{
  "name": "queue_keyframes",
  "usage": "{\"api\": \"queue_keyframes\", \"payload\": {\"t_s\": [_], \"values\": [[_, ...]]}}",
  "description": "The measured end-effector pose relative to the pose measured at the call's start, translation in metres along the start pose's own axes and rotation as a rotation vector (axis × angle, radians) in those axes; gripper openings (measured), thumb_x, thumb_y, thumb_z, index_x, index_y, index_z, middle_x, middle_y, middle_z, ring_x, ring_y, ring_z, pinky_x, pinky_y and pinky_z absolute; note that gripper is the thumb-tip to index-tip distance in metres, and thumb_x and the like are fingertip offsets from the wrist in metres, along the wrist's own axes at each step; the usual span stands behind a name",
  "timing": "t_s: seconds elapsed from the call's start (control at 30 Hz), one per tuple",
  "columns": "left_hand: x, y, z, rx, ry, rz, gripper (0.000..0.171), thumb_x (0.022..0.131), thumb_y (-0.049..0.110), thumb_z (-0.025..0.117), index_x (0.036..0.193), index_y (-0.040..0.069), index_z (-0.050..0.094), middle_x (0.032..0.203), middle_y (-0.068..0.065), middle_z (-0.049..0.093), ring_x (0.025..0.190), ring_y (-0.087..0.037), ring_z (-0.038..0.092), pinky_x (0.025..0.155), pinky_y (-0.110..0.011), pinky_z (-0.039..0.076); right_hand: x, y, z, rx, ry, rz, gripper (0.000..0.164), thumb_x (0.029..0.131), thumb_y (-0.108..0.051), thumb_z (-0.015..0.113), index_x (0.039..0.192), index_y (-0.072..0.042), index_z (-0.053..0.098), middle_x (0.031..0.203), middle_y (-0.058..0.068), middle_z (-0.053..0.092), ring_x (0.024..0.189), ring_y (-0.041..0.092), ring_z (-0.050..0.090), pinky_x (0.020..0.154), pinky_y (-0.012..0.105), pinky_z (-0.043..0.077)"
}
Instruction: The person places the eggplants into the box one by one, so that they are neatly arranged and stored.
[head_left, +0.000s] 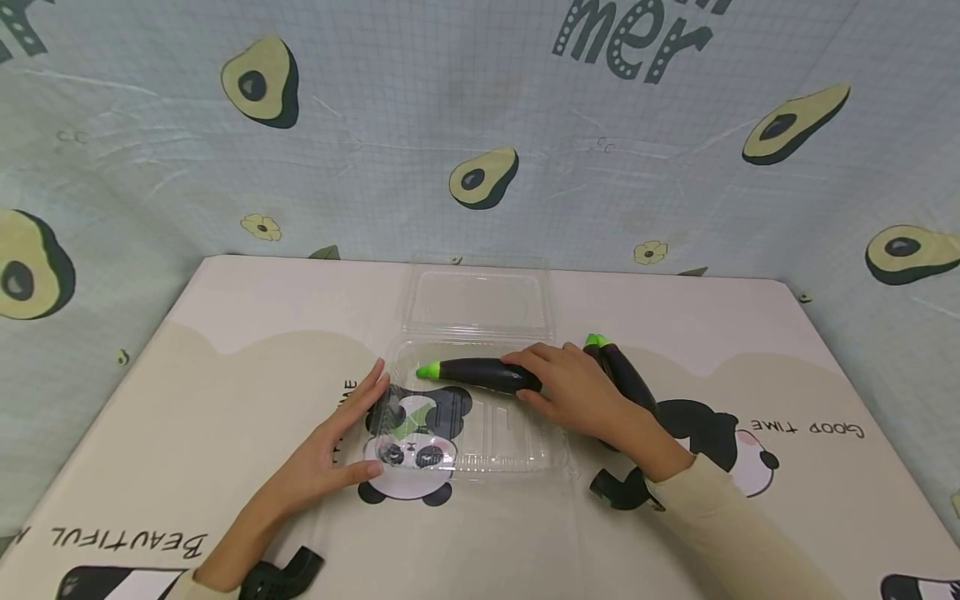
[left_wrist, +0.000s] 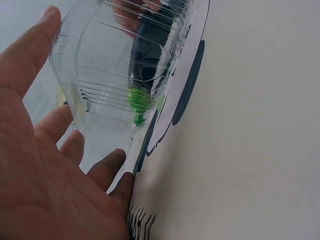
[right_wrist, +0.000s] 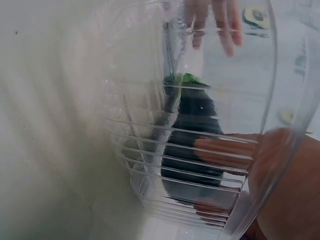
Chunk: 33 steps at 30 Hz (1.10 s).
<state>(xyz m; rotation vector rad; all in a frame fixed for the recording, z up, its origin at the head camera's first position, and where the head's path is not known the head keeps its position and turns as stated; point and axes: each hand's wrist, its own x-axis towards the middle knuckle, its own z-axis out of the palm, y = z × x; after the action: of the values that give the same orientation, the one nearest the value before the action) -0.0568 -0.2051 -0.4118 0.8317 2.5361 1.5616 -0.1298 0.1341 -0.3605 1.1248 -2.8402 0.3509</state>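
A clear plastic clamshell container [head_left: 510, 433] stands on the table with its lid [head_left: 477, 300] folded back. Inside its tray, a dark toy eggplant [head_left: 480, 372] with a bright green stem end lies crosswise, the green tip to the left. My right hand [head_left: 573, 387] holds the eggplant by its thick end. My left hand [head_left: 337, 454] rests at the container's left side, thumb and fingers spread along the rim. In the left wrist view the left hand [left_wrist: 55, 165] has its fingers extended. Through the container wall, the right wrist view shows the eggplant [right_wrist: 192, 145] and the right fingers.
More dark eggplants with green ends [head_left: 628, 375] lie right of the container, partly hidden behind my right hand and forearm. A printed cloth [head_left: 247, 450] with panda drawings and lettering covers the table. An avocado-patterned curtain [head_left: 375, 183] hangs behind and at both sides.
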Motion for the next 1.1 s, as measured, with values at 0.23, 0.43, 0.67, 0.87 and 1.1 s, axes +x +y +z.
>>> {"api": "queue_keyframes", "payload": {"t_s": [0.23,0.43,0.67,0.87,1.1], "values": [[0.0002,0.0002,0.0003,-0.004,-0.001,-0.001,0.092,0.075,0.011,0.076,0.152,0.012,0.026,0.160,-0.002,0.008,0.145,-0.029,0.007,0.110,-0.022,0.009,0.0001,-0.0018,-0.0003,-0.021,0.004,-0.004,0.048,0.084,-0.025,0.075,0.128,-0.015,0.059,0.117,0.005,0.062,0.098,0.020,0.059,0.073,0.034,0.043],[0.0000,0.0013,0.0004,-0.007,-0.002,-0.008,0.092,0.075,0.011,0.076,0.152,0.011,0.026,0.160,-0.002,0.008,0.144,-0.033,0.007,0.111,-0.028,0.009,0.0004,-0.0020,0.0018,-0.028,0.004,0.011,0.048,0.083,-0.025,0.075,0.127,-0.016,0.060,0.115,0.005,0.062,0.096,0.020,0.060,0.073,0.034,0.043],[0.0003,0.0009,0.0009,-0.014,-0.002,-0.014,0.092,0.075,0.012,0.075,0.152,0.013,0.026,0.160,-0.001,0.008,0.144,-0.033,0.007,0.106,-0.064,0.011,-0.0002,-0.0025,0.0012,-0.008,-0.006,0.035,0.047,0.084,-0.024,0.075,0.128,-0.017,0.061,0.115,0.005,0.062,0.095,0.019,0.059,0.072,0.032,0.041],[0.0006,0.0001,0.0012,-0.013,-0.004,-0.016,0.092,0.075,0.012,0.075,0.152,0.013,0.026,0.160,0.000,0.007,0.145,-0.032,0.007,0.104,-0.067,0.011,-0.0003,-0.0026,0.0011,-0.022,0.001,0.036,0.046,0.084,-0.025,0.075,0.128,-0.017,0.062,0.114,0.004,0.062,0.096,0.019,0.060,0.071,0.033,0.041],[0.0002,0.0006,0.0005,-0.005,-0.003,-0.013,0.091,0.075,0.012,0.075,0.152,0.013,0.026,0.160,-0.001,0.008,0.145,-0.030,0.007,0.112,-0.038,0.010,-0.0004,-0.0020,0.0030,-0.027,0.030,0.029,0.045,0.084,-0.026,0.074,0.125,-0.014,0.062,0.116,0.005,0.062,0.102,0.019,0.060,0.071,0.034,0.041]]}}
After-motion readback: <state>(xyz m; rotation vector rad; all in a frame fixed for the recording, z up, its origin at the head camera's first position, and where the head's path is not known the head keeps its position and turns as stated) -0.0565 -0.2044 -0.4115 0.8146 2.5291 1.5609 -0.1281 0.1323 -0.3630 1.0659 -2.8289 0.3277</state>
